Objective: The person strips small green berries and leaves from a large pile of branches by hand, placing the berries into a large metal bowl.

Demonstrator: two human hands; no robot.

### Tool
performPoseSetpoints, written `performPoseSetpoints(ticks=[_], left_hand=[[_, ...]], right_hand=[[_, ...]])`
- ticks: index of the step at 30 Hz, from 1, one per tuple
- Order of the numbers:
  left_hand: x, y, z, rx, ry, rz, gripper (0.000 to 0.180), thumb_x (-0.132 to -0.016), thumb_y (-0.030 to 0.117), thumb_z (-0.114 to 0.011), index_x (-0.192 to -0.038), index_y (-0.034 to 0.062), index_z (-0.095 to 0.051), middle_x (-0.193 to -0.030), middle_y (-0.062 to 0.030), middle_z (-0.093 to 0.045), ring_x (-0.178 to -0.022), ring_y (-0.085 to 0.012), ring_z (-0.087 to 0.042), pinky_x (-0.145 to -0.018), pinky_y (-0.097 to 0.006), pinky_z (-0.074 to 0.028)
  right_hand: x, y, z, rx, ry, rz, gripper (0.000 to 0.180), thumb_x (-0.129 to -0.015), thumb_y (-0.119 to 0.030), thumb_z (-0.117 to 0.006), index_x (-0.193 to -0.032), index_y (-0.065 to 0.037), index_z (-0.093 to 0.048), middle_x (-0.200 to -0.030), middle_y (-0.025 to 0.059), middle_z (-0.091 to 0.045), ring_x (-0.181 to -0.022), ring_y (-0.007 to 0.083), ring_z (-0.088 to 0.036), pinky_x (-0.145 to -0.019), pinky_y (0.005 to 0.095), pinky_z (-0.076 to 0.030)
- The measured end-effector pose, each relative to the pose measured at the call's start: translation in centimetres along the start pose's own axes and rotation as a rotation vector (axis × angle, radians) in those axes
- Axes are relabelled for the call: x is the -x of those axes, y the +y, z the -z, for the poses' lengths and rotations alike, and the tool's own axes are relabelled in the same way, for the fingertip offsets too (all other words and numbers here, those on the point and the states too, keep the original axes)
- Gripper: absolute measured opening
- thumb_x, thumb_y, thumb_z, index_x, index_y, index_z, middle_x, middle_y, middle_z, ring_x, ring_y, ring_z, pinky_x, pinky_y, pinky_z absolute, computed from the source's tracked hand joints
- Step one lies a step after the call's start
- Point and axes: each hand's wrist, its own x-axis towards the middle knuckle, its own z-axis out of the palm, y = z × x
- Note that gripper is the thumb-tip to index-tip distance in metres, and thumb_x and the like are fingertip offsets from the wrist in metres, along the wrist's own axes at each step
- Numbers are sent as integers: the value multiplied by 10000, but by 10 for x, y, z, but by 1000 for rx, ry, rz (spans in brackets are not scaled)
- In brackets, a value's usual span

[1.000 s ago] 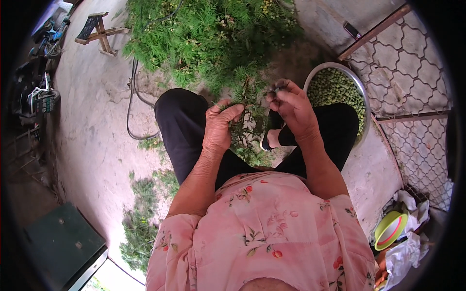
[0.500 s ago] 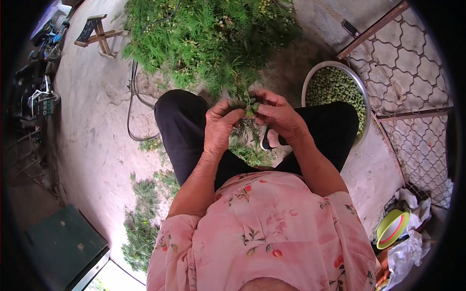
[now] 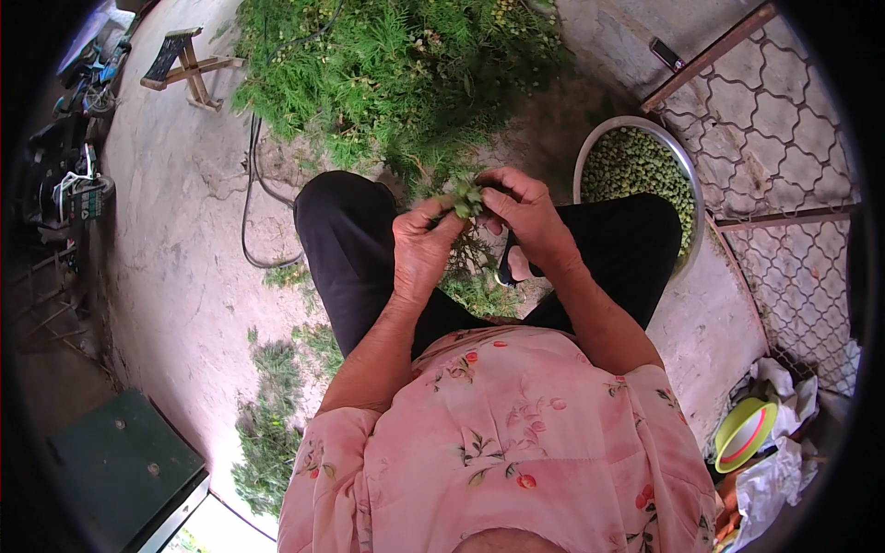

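Note:
My left hand (image 3: 422,251) and my right hand (image 3: 527,210) meet above my knees, both pinching a small green sprig (image 3: 467,197) between the fingertips. A big heap of feathery green plants (image 3: 396,69) lies on the ground just beyond my knees. To my right stands a round metal bowl (image 3: 591,152) filled with small green pods (image 3: 645,170). More green stalks (image 3: 475,286) lie between my legs.
A wire-mesh gate (image 3: 784,157) stands at the right. A grey hose (image 3: 253,198) curls on the concrete at the left, near a wooden stool (image 3: 189,60). Discarded stalks (image 3: 263,424) lie at lower left. A green bowl (image 3: 745,433) and white bags sit at lower right.
My right hand came down and left from beside the bowl to meet my left hand. Both hands now pinch the sprig a little higher than before.

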Motion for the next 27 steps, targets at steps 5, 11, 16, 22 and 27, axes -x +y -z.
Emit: performPoseSetpoints(ticks=[5,11,16,22,27], left_hand=[[-4,0,-2,231,38,147,50,-752,33,-575,-709,22,-598,-603,30,-523,-530,-37,-422,-502,-189,-325],[-4,0,-4,311,37,239,87,-742,16,-569,-663,52,-559,-579,37,-486,-516,-29,-409,-467,-185,-303],[-5,-3,-2,520,14,338,116,-742,6,-565,-680,93,-517,-573,47,-450,-485,-27,-385,-399,-167,-247],[-7,-4,-2,523,70,376,107,-755,16,-562,-702,93,-510,-573,39,-457,-446,-32,-360,-382,-157,-239],[-7,-4,-6,486,126,344,96,-765,25,-563,-705,82,-513,-559,32,-462,-434,-34,-360,-372,-156,-241]], right_hand=[[3,-3,-8,-44,-9,-20,210,-827,-86,-535,-1003,26,-549,-721,6,-541,-547,49,-464,-487,178,-382],[3,1,-9,-87,33,-36,196,-826,-75,-529,-985,40,-541,-695,0,-524,-536,54,-451,-471,184,-363],[0,14,-4,-412,-16,-144,188,-827,-39,-501,-996,43,-509,-727,29,-509,-528,89,-438,-475,212,-350],[-1,10,-2,-574,-34,-212,210,-817,-24,-501,-1020,26,-481,-801,52,-508,-552,119,-458,-498,230,-371],[5,6,-12,-278,-25,-136,238,-775,-44,-578,-992,10,-496,-734,22,-509,-560,90,-460,-509,226,-390]])
